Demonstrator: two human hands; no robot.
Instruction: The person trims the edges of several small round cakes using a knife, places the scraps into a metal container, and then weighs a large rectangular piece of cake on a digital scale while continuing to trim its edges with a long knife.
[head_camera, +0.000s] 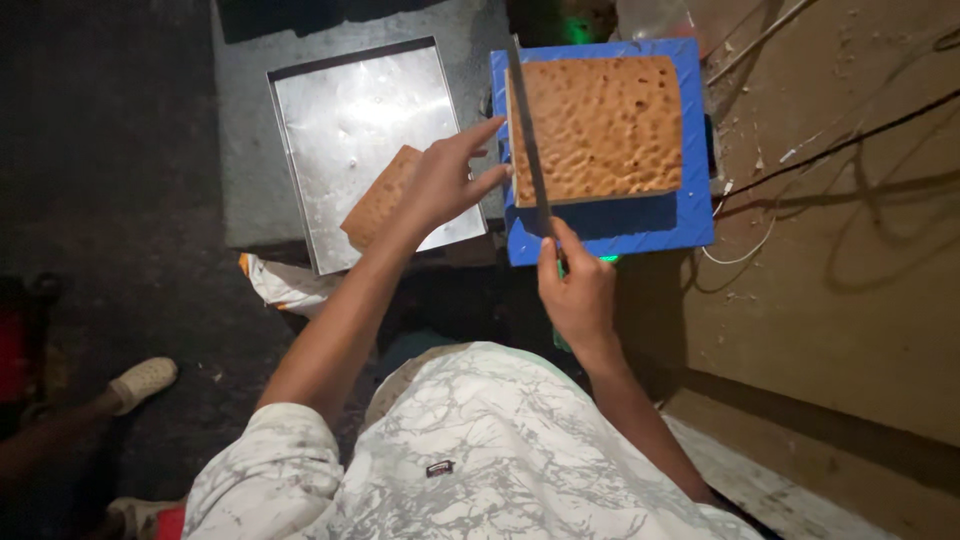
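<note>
At nine o'clock of the scene, a foot in a pale shoe rests on the dark floor; it belongs to another person. Toward eleven o'clock lies a shallow metal tray on a grey surface. A brown cake slab piece sits at the tray's five o'clock corner, partly hidden by the hand in front of it. The left hand is spread wide, holding nothing; its fingertips reach toward the cake's left edge. Just right of it, a long knife stands on edge, its blade running from twelve to six o'clock along the left side of the large square cake. That cake, brown and pitted, lies flat on a blue board, at one o'clock of the scene. The right hand, at six o'clock of the board, is closed around the knife handle. At three o'clock, loose cables cross a tan surface.
</note>
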